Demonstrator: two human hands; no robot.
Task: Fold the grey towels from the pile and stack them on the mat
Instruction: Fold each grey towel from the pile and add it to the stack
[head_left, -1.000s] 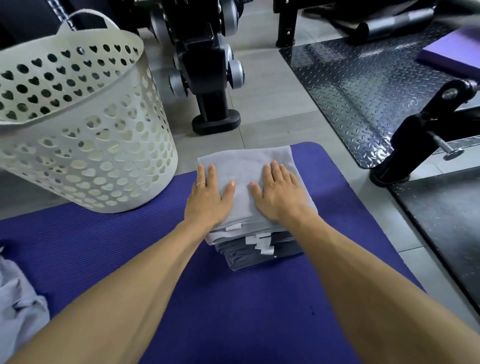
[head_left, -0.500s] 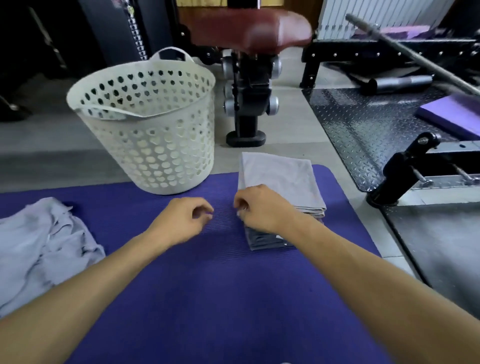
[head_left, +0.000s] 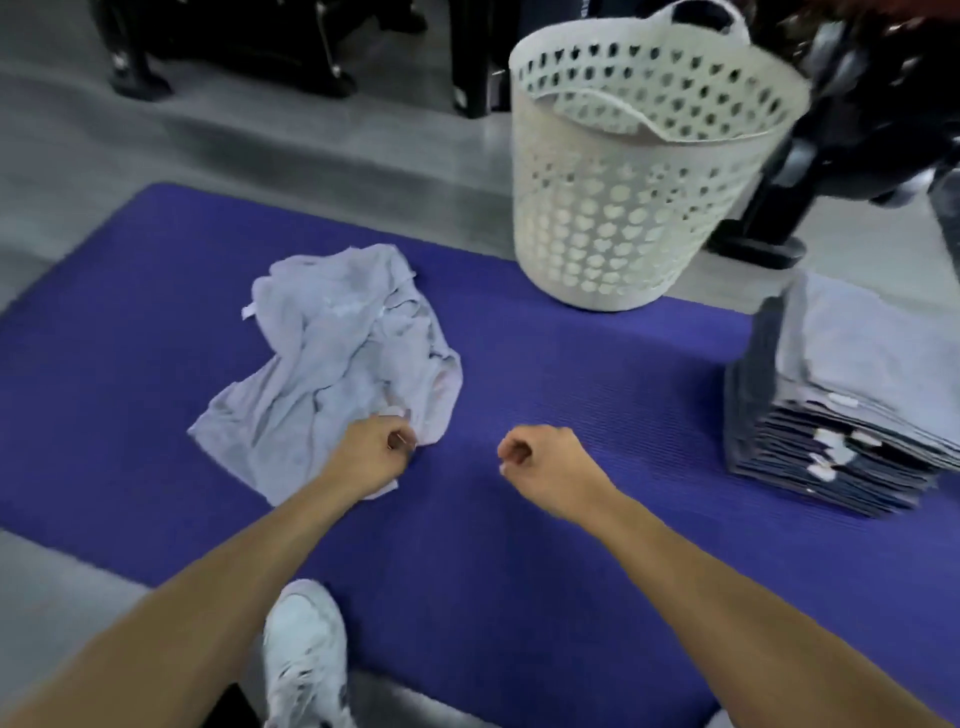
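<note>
A big purple mat (head_left: 519, 545) lies on the grey floor (head_left: 78, 156). On its left part sits a messy pile of grey towels (head_left: 332, 358), all crumpled. The left hand (head_left: 371, 457) is at the near edge of that pile, touching it. Its fingers are curled in, but the picture is too blurry to tell if they have hold of the cloth. The right hand (head_left: 540, 462) hangs over the bare mat, a little to the right of the pile. Its fingers are curled into a loose fist and it holds nothing. Far to the right on the mat stands a neat stack of folded towels (head_left: 852, 400) with small white tags on the near side. Behind the mat stands a white basket (head_left: 623, 171) with holes in it. A white shoe (head_left: 306, 654) shows at the bottom, at the mat's near edge
</note>
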